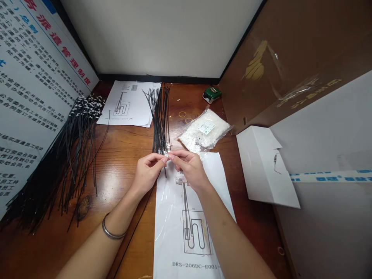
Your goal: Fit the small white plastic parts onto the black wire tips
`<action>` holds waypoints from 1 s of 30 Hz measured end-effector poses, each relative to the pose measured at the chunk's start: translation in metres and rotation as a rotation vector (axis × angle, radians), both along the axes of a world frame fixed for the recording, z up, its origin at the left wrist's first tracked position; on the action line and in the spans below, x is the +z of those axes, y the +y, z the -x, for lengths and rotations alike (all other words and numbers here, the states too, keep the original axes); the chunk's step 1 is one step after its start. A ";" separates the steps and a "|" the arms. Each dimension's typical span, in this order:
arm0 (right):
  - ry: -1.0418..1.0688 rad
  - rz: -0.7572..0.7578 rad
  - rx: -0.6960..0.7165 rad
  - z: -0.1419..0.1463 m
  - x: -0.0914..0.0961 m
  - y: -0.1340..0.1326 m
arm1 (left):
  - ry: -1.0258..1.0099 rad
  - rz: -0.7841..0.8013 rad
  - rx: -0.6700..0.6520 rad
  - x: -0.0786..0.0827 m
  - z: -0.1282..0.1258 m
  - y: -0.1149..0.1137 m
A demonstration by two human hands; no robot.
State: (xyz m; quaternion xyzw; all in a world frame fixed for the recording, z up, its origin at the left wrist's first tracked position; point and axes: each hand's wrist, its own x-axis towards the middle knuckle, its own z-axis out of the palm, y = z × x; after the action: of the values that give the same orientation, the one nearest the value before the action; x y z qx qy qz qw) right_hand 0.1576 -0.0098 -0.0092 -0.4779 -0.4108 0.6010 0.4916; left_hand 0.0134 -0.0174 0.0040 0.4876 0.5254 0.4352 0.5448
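My left hand [149, 170] and my right hand [188, 166] meet fingertip to fingertip over the middle of the table, both closed in a pinch. A small white connector [166, 155] shows between the fingertips, mostly covered by my right fingers. From under my left hand a thin black wire [135, 232] trails down toward the lower left. Just beyond my fingers lies a bundle of black wires [161, 120], laid lengthwise. A clear bag of small white parts [205, 130] rests behind my right hand. Under my right forearm is a printed drawing sheet [168, 232] with a plastic cover.
A large heap of black wires [72, 147] with white ends lies at the left. More printed sheets [130, 104] sit at the back, and a green tape measure [212, 94] in the back right corner. A brown carton [290, 58] and a folded white box [261, 166] border the right.
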 end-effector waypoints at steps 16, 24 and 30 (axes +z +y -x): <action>0.010 0.003 -0.009 -0.001 0.000 0.001 | 0.008 0.003 0.021 -0.001 -0.001 0.001; -0.003 -0.002 0.007 -0.002 0.003 0.000 | 0.002 0.018 0.017 -0.001 -0.001 0.001; -0.046 -0.039 0.015 -0.002 0.003 0.000 | -0.015 0.017 0.010 -0.001 -0.001 0.001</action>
State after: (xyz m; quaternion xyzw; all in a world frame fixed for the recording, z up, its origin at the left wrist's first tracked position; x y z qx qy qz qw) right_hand 0.1598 -0.0102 -0.0060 -0.4789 -0.4372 0.5856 0.4864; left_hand 0.0144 -0.0167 0.0031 0.4771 0.5272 0.4371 0.5508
